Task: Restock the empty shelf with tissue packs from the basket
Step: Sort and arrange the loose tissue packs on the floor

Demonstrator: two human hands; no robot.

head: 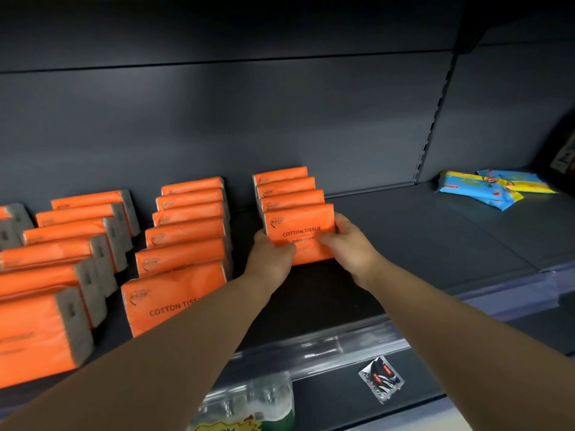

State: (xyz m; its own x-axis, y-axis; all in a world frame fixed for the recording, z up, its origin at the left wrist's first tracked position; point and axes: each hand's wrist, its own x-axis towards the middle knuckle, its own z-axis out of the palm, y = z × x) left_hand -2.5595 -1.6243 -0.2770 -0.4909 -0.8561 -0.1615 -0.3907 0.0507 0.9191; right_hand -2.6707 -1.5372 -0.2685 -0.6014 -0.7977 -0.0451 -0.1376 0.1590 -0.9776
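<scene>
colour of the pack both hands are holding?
Orange pack with dark "COTTON TISSUE" print, gripped by left hand and right hand; head view.

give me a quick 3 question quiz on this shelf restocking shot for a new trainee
1. True or false: the left hand and the right hand both hold the front orange pack of the rightmost orange row.
2. Counting the held one, how many packs stand in that row? A two, B four, C seven.
3. Fill in: the blue and yellow packs lie on the shelf to the ___ of the orange rows.
Key: 1 true; 2 B; 3 right.
</scene>
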